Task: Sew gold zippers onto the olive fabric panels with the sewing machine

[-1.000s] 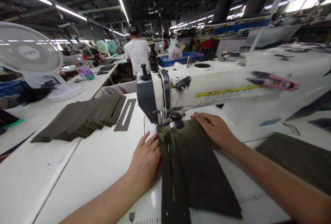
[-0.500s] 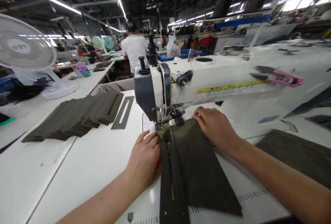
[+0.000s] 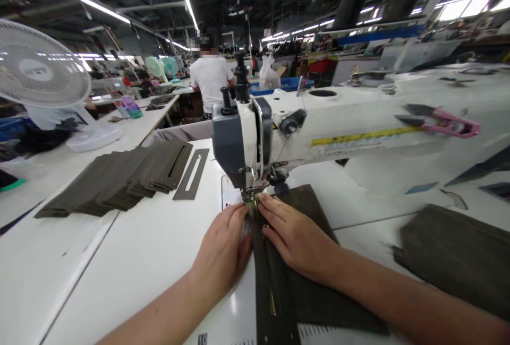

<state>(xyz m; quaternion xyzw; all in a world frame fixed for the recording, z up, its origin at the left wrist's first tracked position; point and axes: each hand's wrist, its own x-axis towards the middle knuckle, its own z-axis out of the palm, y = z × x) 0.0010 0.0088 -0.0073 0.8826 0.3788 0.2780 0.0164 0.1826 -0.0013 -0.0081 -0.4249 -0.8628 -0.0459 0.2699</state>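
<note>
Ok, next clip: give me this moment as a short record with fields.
Left hand: against the zipper's left edge, just below the presser foot
Right hand: flat on the olive fabric, fingertips at the brass zipper
Machine: industrial sewing machine
Nearby: stacked olive fabric strips, slotted template, pink thread snips

The left forearm (image 3: 159, 308) and right forearm (image 3: 398, 292) are seen bare, tapering toward the wrists and cut off by the lower edge of the view. The left hand (image 3: 223, 247) and right hand (image 3: 297, 239) are shown uncovered, their backs smooth and rounded at the knuckles. Slim, tapering fingers (image 3: 271, 209) are seen on the right hand, ending in short, trimmed nails.
</note>
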